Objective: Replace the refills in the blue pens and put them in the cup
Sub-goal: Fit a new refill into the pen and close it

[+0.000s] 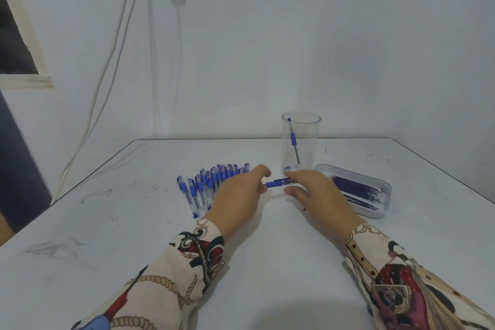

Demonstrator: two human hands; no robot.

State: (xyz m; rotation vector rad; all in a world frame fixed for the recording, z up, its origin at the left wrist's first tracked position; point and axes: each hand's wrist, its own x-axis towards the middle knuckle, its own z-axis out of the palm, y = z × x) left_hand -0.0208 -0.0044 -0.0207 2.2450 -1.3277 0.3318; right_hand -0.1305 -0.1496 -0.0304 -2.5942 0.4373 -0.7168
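Observation:
A blue pen [277,183] lies level between my two hands, just above the table. My left hand [239,195] pinches its left end and my right hand [313,190] grips its right end. Behind my left hand, several blue capped pens [206,182] lie in a row on the table. A clear plastic cup [300,142] stands behind my right hand with one blue pen [293,140] leaning inside it. To the right, an oval white tray [385,205] holds several dark blue refills [356,190].
The white table [267,262] has scuff marks and its far edge meets a white wall. White cables [107,75] hang down the wall at the left. A dark opening [13,35] sits at the far left.

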